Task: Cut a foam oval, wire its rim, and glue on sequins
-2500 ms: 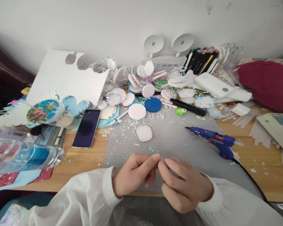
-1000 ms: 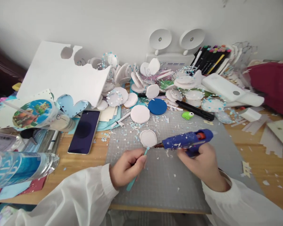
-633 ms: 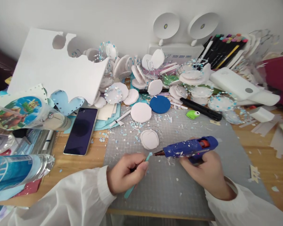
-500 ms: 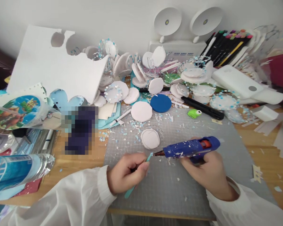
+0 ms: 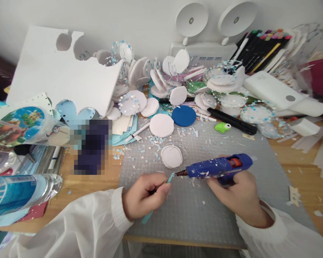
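My left hand (image 5: 148,196) is closed on slim teal tweezers (image 5: 148,217), whose tip points up and to the right. A tiny pale blue piece appears at that tip. In my right hand (image 5: 237,193) is a blue hot glue gun (image 5: 212,168) spotted with white bits. Its dark nozzle points left and meets, or nearly meets, the tweezers' tip; I cannot tell which. Just beyond the tip, a white foam disc (image 5: 171,157) ringed with thin wire lies on the grey cutting mat (image 5: 188,222).
Behind the mat lie a plain white disc (image 5: 161,125), a blue disc (image 5: 183,115), a black utility knife (image 5: 231,121) and a green punch (image 5: 222,127). Decorated foam rings are piled further back. A water bottle (image 5: 18,193) and a lidded cup (image 5: 24,125) lie left. A two-headed lamp (image 5: 203,53) stands behind.
The view has shifted very slightly. Both hands, the tweezers and the glue gun keep nearly the same positions, nozzle still at the tweezers' tip.
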The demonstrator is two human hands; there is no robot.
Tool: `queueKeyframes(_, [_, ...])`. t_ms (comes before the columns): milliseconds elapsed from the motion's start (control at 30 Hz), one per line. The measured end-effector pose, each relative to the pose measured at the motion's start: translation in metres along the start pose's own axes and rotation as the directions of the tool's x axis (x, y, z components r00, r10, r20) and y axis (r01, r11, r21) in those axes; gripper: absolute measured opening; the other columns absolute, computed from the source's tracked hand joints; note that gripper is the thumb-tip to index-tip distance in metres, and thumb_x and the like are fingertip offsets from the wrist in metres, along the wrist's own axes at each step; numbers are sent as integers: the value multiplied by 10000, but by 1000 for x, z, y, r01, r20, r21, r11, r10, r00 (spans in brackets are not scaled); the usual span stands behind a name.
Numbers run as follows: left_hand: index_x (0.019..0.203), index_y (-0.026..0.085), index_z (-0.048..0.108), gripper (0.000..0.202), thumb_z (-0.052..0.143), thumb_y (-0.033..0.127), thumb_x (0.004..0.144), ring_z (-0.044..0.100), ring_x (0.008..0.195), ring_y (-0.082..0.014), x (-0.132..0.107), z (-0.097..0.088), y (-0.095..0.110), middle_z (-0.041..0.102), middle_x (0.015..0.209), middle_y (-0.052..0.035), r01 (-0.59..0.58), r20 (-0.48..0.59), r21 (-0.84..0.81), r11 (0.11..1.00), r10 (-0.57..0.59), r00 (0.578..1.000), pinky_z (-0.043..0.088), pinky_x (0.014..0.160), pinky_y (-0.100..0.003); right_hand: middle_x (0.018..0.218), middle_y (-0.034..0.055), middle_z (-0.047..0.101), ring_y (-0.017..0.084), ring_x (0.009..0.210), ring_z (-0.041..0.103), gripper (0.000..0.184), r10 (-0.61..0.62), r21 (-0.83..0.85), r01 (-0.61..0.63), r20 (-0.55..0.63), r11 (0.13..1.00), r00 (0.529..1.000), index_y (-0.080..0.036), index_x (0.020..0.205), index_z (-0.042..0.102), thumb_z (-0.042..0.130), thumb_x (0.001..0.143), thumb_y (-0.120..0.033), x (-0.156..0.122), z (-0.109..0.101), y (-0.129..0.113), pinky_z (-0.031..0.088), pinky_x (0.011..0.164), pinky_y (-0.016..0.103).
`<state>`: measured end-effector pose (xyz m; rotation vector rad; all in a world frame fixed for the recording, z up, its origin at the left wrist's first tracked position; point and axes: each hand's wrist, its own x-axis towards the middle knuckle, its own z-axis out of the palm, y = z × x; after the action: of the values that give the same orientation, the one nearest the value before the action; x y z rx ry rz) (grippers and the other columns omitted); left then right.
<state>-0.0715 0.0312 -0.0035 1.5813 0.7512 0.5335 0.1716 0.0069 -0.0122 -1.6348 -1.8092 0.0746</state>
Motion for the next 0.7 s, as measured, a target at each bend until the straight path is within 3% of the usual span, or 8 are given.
queueKeyframes(300, [602, 188, 363, 408, 350, 409, 945, 321, 477, -82, -1, 0, 2, 341, 525, 46, -9, 7, -5, 1000, 9, 1000, 264, 451, -206, 436, 8, 562, 182, 394, 555, 158, 9, -18, -9, 7, 1000, 1000, -213, 562, 523, 567, 703, -270, -2, -1, 1, 418, 400, 280])
queueKeyframes(500, [608, 184, 393, 424, 342, 429, 950, 364, 441, -76, -1, 0, 2, 373, 497, 43, -5, 3, -28, 1000, 5, 1000, 290, 434, -191, 695, 72, 686, 233, 557, 647, 85, -66, -59, 65, -14, 996, 998, -224, 681, 557, 595, 718, -290, -1, 0, 4, 476, 476, 321])
queueKeyframes(600, [603, 184, 396, 451, 348, 477, 942, 388, 393, -66, -1, 1, 3, 373, 473, 50, 16, -6, -46, 999, -17, 1000, 293, 405, -182, 680, 62, 661, 232, 583, 641, 89, -70, -103, 59, -106, 993, 992, -227, 702, 549, 595, 738, -294, 4, -5, 6, 474, 521, 327])
queueKeyframes(700, [621, 180, 429, 465, 365, 527, 924, 417, 340, -66, -2, 4, 5, 382, 449, 60, 66, -38, -93, 993, -70, 997, 298, 368, -176, 513, 43, 552, 212, 478, 572, 288, -26, -233, -43, -283, 971, 959, -236, 574, 463, 658, 738, -369, 7, -15, 17, 408, 480, 317])
